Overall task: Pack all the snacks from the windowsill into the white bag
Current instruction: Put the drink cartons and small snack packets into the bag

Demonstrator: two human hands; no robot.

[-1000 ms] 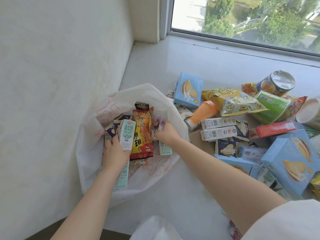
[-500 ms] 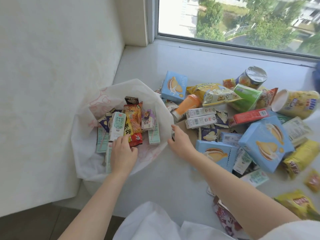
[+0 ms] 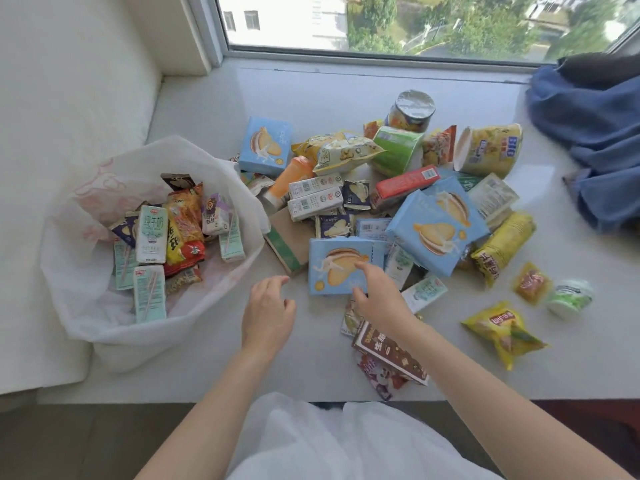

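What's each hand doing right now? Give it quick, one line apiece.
Left hand: open, holding nothing, above the sill.
Right hand: open, fingers touching the blue box, no grip closed on it.

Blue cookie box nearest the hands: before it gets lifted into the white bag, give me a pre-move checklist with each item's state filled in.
1. Right hand on the blue cookie box: ok, fingers lie on its near edge.
2. Firm grip on the box: cannot tell, the thumb's hold is hidden.
3. Left hand free: ok, open above the windowsill, holding nothing.
4. White bag mouth open: ok.
5. Room in the bag: ok, cartons and packets fill only part.
6. Box free of the pile: not ok, neighbouring packs crowd its far and right sides.
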